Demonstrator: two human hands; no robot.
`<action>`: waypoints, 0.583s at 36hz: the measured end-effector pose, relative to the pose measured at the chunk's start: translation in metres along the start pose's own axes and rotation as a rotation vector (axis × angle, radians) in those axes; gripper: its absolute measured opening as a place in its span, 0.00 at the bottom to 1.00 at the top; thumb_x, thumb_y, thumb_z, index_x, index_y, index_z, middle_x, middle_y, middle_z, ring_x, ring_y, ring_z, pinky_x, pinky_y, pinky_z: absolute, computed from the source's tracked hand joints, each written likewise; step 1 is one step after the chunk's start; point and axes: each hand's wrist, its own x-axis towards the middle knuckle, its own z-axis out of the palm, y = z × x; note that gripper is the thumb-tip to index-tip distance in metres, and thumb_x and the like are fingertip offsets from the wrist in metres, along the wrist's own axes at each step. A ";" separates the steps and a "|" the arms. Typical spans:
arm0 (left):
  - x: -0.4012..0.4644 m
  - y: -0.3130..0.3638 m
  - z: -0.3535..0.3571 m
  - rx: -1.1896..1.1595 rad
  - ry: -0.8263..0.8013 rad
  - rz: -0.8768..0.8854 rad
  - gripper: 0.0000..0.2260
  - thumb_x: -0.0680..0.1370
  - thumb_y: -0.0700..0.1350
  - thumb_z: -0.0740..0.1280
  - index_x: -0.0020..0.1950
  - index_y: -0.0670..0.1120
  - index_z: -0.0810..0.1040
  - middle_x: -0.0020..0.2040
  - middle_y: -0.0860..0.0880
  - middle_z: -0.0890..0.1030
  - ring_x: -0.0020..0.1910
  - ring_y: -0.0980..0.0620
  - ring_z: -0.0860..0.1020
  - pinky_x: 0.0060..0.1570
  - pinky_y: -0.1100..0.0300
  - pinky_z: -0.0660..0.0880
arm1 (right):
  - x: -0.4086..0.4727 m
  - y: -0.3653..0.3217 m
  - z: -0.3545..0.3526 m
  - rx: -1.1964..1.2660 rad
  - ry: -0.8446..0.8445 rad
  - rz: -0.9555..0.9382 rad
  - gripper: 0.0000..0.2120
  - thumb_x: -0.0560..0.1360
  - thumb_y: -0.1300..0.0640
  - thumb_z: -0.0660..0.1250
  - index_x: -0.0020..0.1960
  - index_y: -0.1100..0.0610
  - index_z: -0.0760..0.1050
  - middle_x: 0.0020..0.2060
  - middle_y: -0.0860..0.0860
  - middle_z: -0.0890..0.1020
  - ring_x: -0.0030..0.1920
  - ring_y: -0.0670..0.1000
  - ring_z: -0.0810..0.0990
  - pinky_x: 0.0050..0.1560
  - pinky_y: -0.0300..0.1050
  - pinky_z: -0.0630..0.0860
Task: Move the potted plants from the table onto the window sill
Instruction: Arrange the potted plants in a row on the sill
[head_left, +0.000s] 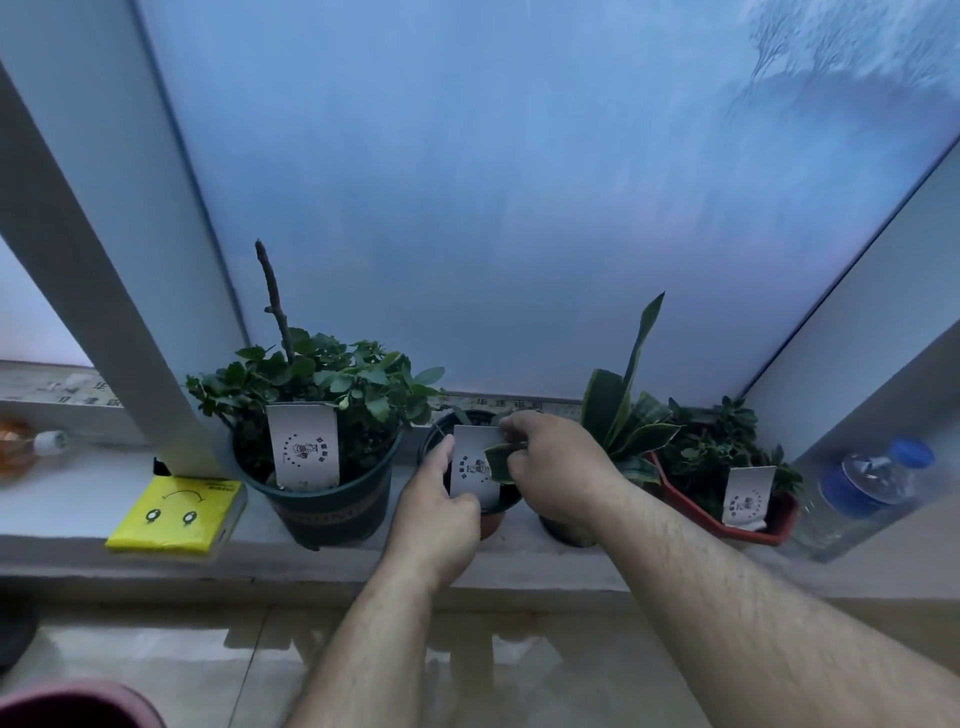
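Observation:
Several potted plants stand on the window sill (78, 512). A big leafy plant in a dark pot (332, 499) is at the left. Beside it sits a small dark pot (485, 506) with a white tag. My left hand (439, 512) grips this pot's front left side. My right hand (553, 467) reaches over its rim, fingers pinching a green-yellow leaf (501, 460) by the tag. A snake plant (623, 415) stands right of it, its pot partly behind my right wrist. At the far right, a red pot (727, 519) holds a bushy plant.
A yellow packet (179, 514) lies on the sill's left part, beside a white window post (130, 332). A clear water bottle with a blue cap (867, 488) stands at the sill's right end. An orange-tinted bottle (21, 447) lies at the far left. Frosted glass rises behind.

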 end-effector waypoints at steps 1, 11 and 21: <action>-0.001 0.001 0.001 -0.004 0.001 0.013 0.30 0.77 0.27 0.57 0.74 0.52 0.67 0.60 0.53 0.78 0.39 0.70 0.74 0.28 0.80 0.69 | 0.000 0.000 0.000 -0.002 0.002 -0.002 0.24 0.76 0.60 0.59 0.72 0.51 0.73 0.66 0.50 0.80 0.65 0.54 0.77 0.66 0.53 0.75; -0.003 0.002 -0.003 0.108 0.066 0.015 0.30 0.76 0.31 0.60 0.76 0.51 0.67 0.61 0.57 0.76 0.46 0.67 0.73 0.35 0.82 0.65 | 0.003 0.001 -0.003 -0.034 -0.006 -0.014 0.28 0.75 0.61 0.57 0.74 0.50 0.69 0.69 0.51 0.78 0.69 0.55 0.73 0.68 0.54 0.73; -0.001 0.000 -0.004 0.178 0.079 0.065 0.27 0.77 0.34 0.60 0.76 0.51 0.68 0.58 0.58 0.72 0.57 0.61 0.70 0.55 0.65 0.65 | -0.006 0.003 -0.016 -0.026 0.005 -0.031 0.27 0.76 0.59 0.58 0.75 0.50 0.68 0.72 0.49 0.75 0.72 0.53 0.72 0.72 0.51 0.70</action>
